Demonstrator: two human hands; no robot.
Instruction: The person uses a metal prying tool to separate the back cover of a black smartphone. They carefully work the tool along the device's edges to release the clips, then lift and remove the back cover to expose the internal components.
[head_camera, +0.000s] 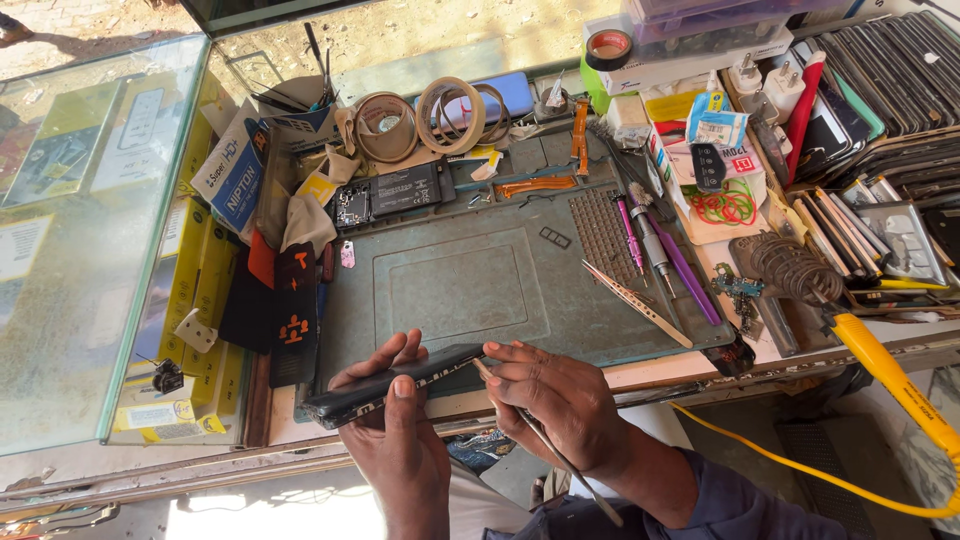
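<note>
My left hand grips a dark smartphone edge-up, near the front edge of a grey-green work mat. My right hand holds thin metal tweezers. Their tip touches the phone's right end, and the long end runs down past my wrist. Both hands hover over the front of the bench.
On the mat lie another pair of tweezers, purple screwdrivers, a phone battery and tape rolls. A yellow-handled soldering iron rests at right, its cable hanging. A glass counter stands left, stacked phone screens far right.
</note>
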